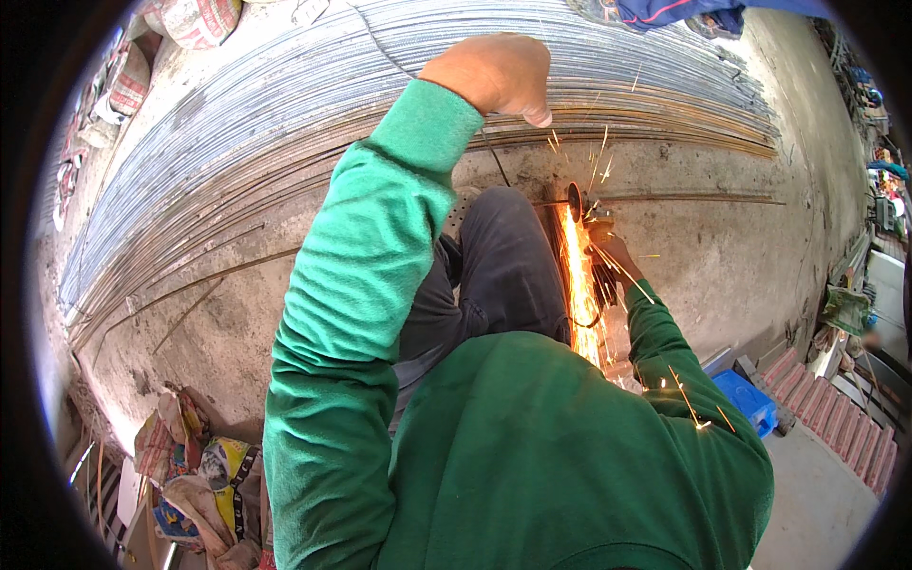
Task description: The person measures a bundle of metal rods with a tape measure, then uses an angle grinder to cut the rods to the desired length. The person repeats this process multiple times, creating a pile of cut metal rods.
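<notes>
My left hand (pixel 494 76) is raised above the bundle of steel rods (pixel 285 104), fingers curled under and thumb pointing down. Whatever its palm may hold is hidden. Lower and to the right, my right hand (pixel 617 256) is closed around an angle grinder (pixel 598 226). The grinder's cutting disc (pixel 575 201) meets a thin steel rod (pixel 693 198) lying crosswise near the floor. Bright sparks (pixel 578 275) stream from the disc back toward my body, beside my bent knee (pixel 508 218). A few sparks fly up toward the rods and over my right sleeve.
A dark cord (pixel 375 43) runs behind my left wrist. Filled sacks (pixel 199 21) stand at the far left, crumpled sacks (pixel 204 484) at the lower left. A blue container (pixel 746 401) sits near ridged reddish pieces (pixel 826 408). Another person's blue clothing (pixel 665 11) shows at the top.
</notes>
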The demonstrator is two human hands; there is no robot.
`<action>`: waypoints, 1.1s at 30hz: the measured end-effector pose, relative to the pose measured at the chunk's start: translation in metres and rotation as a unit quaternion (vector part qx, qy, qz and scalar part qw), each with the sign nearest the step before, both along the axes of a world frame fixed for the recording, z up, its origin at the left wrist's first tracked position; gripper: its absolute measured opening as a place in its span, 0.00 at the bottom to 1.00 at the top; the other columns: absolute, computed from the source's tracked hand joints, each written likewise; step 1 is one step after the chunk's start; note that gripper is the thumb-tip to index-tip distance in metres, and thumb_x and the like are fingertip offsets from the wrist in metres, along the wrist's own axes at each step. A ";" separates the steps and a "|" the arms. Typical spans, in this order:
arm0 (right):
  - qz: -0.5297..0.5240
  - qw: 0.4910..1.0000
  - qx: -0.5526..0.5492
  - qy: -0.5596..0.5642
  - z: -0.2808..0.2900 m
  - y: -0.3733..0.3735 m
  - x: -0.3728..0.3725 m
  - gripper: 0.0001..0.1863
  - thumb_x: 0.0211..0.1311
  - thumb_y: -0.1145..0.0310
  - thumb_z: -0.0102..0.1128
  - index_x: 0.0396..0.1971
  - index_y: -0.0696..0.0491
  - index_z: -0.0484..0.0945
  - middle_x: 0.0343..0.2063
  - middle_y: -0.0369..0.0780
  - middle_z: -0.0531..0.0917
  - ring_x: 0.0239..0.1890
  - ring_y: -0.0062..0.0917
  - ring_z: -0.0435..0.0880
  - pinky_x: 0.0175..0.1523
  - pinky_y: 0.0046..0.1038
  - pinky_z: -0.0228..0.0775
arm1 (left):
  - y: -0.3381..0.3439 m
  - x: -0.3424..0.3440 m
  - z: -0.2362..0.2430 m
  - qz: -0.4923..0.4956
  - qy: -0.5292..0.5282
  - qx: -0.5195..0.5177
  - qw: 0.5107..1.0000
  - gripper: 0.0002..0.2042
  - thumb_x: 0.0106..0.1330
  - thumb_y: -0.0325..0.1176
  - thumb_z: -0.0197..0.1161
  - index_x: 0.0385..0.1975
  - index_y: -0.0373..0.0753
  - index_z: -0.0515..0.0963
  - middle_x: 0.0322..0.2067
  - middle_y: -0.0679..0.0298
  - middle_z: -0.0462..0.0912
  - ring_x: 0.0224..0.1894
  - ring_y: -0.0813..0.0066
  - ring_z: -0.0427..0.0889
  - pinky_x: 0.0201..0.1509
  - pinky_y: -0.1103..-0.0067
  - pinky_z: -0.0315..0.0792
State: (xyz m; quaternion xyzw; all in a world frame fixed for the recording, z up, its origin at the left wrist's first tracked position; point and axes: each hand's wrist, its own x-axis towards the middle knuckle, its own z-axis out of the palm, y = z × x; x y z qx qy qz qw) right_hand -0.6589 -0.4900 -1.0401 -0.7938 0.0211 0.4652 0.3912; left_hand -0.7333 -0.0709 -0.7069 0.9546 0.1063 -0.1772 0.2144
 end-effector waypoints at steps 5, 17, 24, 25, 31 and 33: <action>0.020 0.997 0.008 -0.069 0.005 -0.001 0.001 0.11 0.49 0.66 0.69 0.20 0.59 0.79 0.20 0.37 0.80 0.21 0.20 0.76 0.27 0.28 0.68 | 0.000 0.002 0.001 -0.004 -0.004 -0.011 1.000 0.39 0.47 0.43 0.73 0.61 0.35 0.69 0.57 0.49 0.74 0.60 0.52 0.73 0.64 0.65 0.66; 0.000 1.000 0.016 -0.027 0.010 0.002 0.006 0.19 0.45 0.67 0.68 0.37 0.58 0.76 0.27 0.37 0.79 0.31 0.25 0.78 0.38 0.31 0.71 | -0.001 0.004 0.000 -0.008 0.002 -0.017 1.000 0.39 0.47 0.42 0.73 0.61 0.34 0.68 0.57 0.47 0.73 0.60 0.52 0.72 0.65 0.65 0.65; 0.022 1.000 -0.011 -0.008 -0.001 -0.001 0.011 0.17 0.48 0.69 0.68 0.37 0.59 0.77 0.29 0.39 0.81 0.31 0.25 0.79 0.37 0.31 0.72 | -0.001 0.004 -0.005 -0.008 -0.006 -0.013 1.000 0.39 0.47 0.42 0.73 0.60 0.33 0.69 0.55 0.46 0.75 0.59 0.51 0.73 0.64 0.66 0.66; 0.036 0.999 0.000 -0.019 -0.004 -0.004 0.009 0.15 0.51 0.66 0.67 0.35 0.58 0.77 0.28 0.38 0.82 0.29 0.25 0.79 0.34 0.29 0.71 | -0.001 0.003 -0.005 -0.009 -0.005 -0.012 1.000 0.39 0.46 0.42 0.73 0.60 0.33 0.69 0.55 0.46 0.75 0.59 0.51 0.74 0.63 0.67 0.66; 0.107 0.985 0.083 -0.103 -0.034 -0.050 0.019 0.17 0.43 0.67 0.70 0.33 0.58 0.78 0.29 0.40 0.82 0.27 0.26 0.79 0.37 0.30 0.72 | -0.002 0.006 0.000 -0.020 -0.019 -0.019 0.999 0.38 0.47 0.41 0.73 0.60 0.33 0.69 0.55 0.46 0.75 0.58 0.51 0.74 0.63 0.67 0.67; -0.014 0.998 0.033 0.049 -0.030 -0.031 0.012 0.18 0.46 0.65 0.68 0.37 0.58 0.78 0.31 0.41 0.83 0.27 0.24 0.79 0.34 0.30 0.71 | -0.002 0.002 0.000 -0.012 -0.011 -0.013 1.000 0.38 0.46 0.41 0.73 0.60 0.33 0.69 0.55 0.46 0.75 0.58 0.51 0.74 0.63 0.67 0.67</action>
